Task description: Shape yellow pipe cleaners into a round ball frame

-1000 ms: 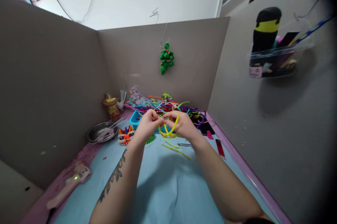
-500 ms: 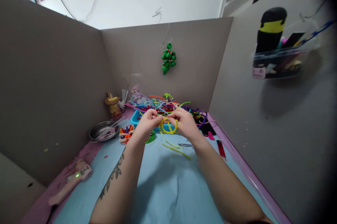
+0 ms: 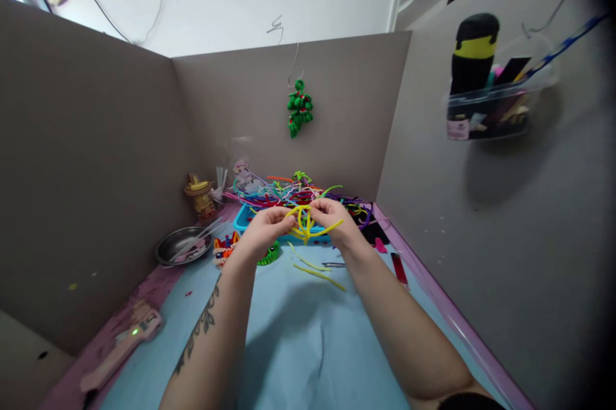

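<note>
A yellow looped frame, bent from fuzzy stems, hangs in the air between the person's hands, in front of a blue basket. Its curved strands meet at the lower middle, and one loose end reaches out below the right hand. The left hand pinches the frame's left side between thumb and forefinger, the other fingers curled in. The right hand pinches its upper right edge with thumb and forefinger; the contact is small in view, so the exact grip there seems less certain.

Below, two loose yellow strips lie on the light blue mat, near a grey metal tool. A green figure and an orange figure sit beside the left wrist. Many-coloured stems heap over the basket. Farther left are a steel bowl and a pink tool with a green light. On the right wall, a clear holder bears a pale label, its print too small to read.
</note>
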A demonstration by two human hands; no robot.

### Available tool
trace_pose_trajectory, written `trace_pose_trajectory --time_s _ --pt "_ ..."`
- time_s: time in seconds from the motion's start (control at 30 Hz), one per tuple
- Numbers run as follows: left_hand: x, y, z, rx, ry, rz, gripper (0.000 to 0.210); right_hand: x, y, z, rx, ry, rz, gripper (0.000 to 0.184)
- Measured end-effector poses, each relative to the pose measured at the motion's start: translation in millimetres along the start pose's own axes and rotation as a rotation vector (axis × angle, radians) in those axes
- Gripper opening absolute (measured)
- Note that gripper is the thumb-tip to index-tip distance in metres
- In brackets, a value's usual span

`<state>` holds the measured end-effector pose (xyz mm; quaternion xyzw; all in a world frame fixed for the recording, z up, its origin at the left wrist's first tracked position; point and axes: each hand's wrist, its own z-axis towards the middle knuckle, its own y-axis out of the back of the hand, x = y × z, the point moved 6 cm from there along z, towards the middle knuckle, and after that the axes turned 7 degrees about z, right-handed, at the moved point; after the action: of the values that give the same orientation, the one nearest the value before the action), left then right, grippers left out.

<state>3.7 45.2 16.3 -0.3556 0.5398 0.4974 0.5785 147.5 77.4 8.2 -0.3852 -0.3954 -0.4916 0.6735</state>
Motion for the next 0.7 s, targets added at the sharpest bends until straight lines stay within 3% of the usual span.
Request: trace_pose_trajectory --time_s 0.2,0.3,0.43,0.53,0.7 --pt "5.6 6.5 2.5 -0.025 0.013 -0.119 0.031 -6.8 -10.9 -1.5 0.155 -0.238 0.369 0.021" --pt "7.3 9.3 3.6 -0.023 0.023 -0.214 0.032 -5.0 -14.0 -3.0 0.209 -0.294 0.443 0.012" --pt "7.8 9.5 3.2 -0.013 0.042 -0.266 0.03 -9.2 -16.3 -5.0 0.258 -0.367 0.498 0.014" --pt "8.8 7.3 1.9 0.017 0.071 -0.272 0.034 -13.5 -15.9 -3.7 0.245 -0.377 0.532 0.01" --pt "11.5 2.4 0.9 0.066 0.101 -0.312 0.044 -22.4 -11.7 -0.7 0.071 -0.423 0.568 0.007"
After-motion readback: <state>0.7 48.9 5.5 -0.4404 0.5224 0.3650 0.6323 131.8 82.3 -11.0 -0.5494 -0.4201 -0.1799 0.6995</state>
